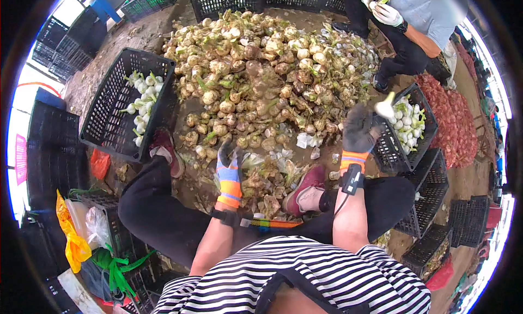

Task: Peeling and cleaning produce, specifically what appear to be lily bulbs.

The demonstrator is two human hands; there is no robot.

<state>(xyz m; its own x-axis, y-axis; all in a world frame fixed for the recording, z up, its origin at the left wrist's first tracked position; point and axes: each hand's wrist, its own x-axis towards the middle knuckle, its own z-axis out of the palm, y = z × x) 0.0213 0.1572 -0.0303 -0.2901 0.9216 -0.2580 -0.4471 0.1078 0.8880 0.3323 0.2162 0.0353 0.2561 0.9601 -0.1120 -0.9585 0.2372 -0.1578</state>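
My left hand, in a work glove with a dark palm and orange cuff, is at the near edge of a heap of unpeeled garlic bulbs. Its fingers are apart with nothing visible between them. My right hand, gloved alike and blurred by motion, is at the left side of a black plastic crate. Just beyond its fingers a white garlic bulb hangs in the air, blurred, over the crate's edge. Cleaned white garlic bulbs lie in that crate.
On the left, another black crate holds white garlic bulbs. Loose garlic skins litter the ground between my shoes. A co-worker in white gloves sits at the upper right, near red mesh sacks. Crates line the back.
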